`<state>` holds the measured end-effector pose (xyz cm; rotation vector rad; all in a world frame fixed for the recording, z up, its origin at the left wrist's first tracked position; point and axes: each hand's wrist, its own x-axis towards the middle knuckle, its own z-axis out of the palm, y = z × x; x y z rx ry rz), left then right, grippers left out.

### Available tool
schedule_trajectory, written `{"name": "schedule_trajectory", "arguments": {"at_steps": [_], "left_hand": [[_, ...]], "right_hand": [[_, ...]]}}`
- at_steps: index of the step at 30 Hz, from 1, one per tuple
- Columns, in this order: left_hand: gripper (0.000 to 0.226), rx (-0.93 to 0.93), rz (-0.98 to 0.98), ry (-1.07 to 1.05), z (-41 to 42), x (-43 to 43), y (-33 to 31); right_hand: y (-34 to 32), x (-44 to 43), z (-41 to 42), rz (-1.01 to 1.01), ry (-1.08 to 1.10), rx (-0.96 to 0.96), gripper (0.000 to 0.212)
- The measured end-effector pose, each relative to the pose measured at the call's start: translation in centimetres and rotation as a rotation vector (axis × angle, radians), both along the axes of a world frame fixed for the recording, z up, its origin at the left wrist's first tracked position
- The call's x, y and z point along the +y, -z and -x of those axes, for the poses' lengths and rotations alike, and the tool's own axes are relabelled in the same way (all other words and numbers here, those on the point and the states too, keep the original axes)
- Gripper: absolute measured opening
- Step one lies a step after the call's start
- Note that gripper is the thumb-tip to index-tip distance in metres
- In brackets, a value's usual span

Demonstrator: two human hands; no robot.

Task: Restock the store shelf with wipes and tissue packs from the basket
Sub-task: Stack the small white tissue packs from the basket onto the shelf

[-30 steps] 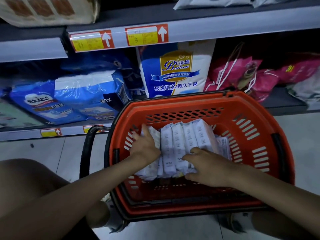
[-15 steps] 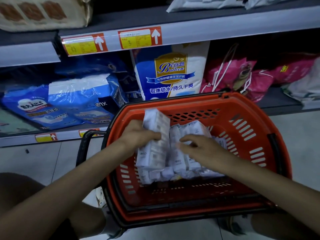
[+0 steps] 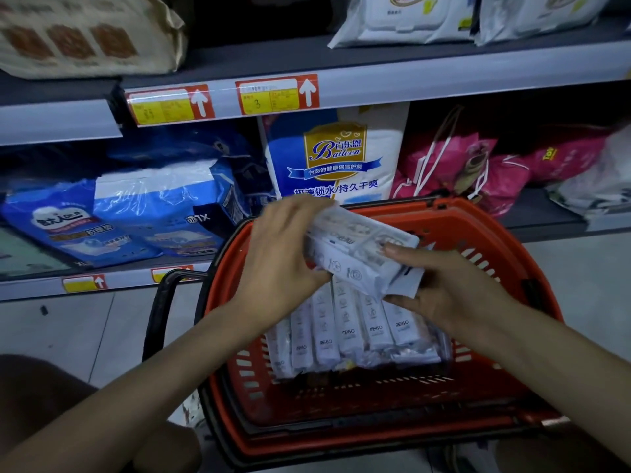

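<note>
Pack (image 3: 355,254) sits gripped at both ends, left hand (image 3: 283,264) and right hand (image 3: 447,295) curled round it over the basket (image 3: 485,230). Slick wrap could slip and drop.

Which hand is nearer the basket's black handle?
Left. The left hand grips the pack just right of the handle; the right hand holds its other end, farther right.

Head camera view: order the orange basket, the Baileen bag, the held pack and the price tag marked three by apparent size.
1. orange basket
2. Baileen bag and held pack: alike, pack nearer, unranked
3. price tag
</note>
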<state>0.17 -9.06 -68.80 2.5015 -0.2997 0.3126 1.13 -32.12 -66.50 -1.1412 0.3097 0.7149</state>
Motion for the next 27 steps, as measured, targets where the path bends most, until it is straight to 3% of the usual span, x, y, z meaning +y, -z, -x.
{"name": "schedule_trajectory", "arguments": {"at_steps": [2, 4, 8, 11, 13, 19, 22, 24, 27], "left_hand": [[0.088, 0.228, 0.228, -0.268, 0.0, 0.3, 0.0], [0.077, 0.352, 0.456, -0.431, 0.1, 0.7, -0.6], [0.029, 0.726, 1.123, -0.383, -0.3, 1.1, -3.3], [0.032, 0.786, 1.206, -0.31, -0.3, 1.1, -4.0], [0.03, 0.778, 1.201, -0.304, -0.2, 0.9, -3.9], [0.034, 0.801, 1.431, -0.287, -0.1, -0.2, -4.2], [0.036, 0.692, 1.497, -0.309, -0.4, 0.3, -5.0], [0.041, 0.597, 1.476, -0.34, -0.8, 0.8, -5.5], [0.046, 0.527, 1.527, -0.366, -1.0, 1.2, -6.3]], "right_hand": [[0.3, -0.3, 0.0, 0.009, -0.011, -0.065, 0.053], [0.4, -0.6, 0.0, 0.065, -0.013, -0.127, 0.059], [0.7, -0.8, 0.0, 0.042, 0.032, -0.18, 0.079], [1.0, -0.7, -0.2, 0.039, 0.073, -0.19, 0.098], [1.0, -0.6, -0.2, 0.023, 0.065, -0.19, 0.099], [-0.3, 0.5, 0.1, -0.041, -0.078, -0.187, 0.054], [-1.7, 0.8, 0.3, 0.295, -0.188, -0.509, 0.05], [-2.4, 0.4, 0.4, 0.646, -0.255, -0.905, 0.069], [-2.0, 0.0, 0.2, 1.085, -0.525, -1.472, 0.095]]}}
